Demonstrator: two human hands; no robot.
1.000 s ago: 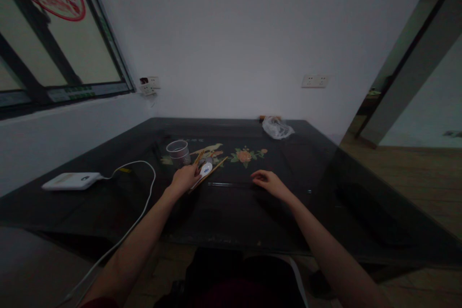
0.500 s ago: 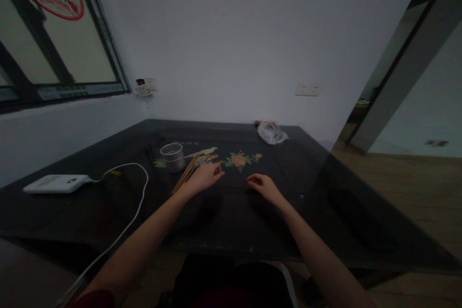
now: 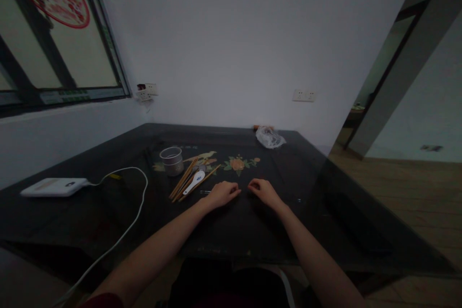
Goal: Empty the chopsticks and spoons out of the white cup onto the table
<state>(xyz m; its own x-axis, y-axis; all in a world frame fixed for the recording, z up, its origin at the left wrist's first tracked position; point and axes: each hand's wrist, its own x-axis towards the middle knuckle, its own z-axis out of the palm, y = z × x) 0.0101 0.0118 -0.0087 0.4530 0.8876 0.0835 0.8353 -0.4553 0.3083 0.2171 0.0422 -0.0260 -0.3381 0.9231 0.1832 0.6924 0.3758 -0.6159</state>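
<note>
So only one view to go on, the head camera looking down at a dark glossy table (image 3: 108,211) with a painted bird-and-flower inlay.

What's changed: a second ago the left hand (image 3: 223,193) was far-left at the chopsticks (image 3: 187,180) with the white spoon (image 3: 194,182) under its fingers. Now it has let go and pulled back to the middle, so spoon and chopsticks lie loose in a fan just right of the metal cup (image 3: 171,160). The right hand (image 3: 263,190) has barely moved. Both hands rest on the tabletop close together, fingers curled loosely inward, gripping nothing as far as I can tell. A thin dark stick that lay between the hands earlier is too dim to make out now.

Materials: chopsticks are slim tan wood, the spoon is smooth white ceramic with a small blue mark, the cup is a short shiny cylinder. Far left sits a flat white power bank (image 3: 52,186) with a looping white cable (image 3: 139,202); a crumpled clear plastic bag (image 3: 269,137) is at the far edge.
</note>
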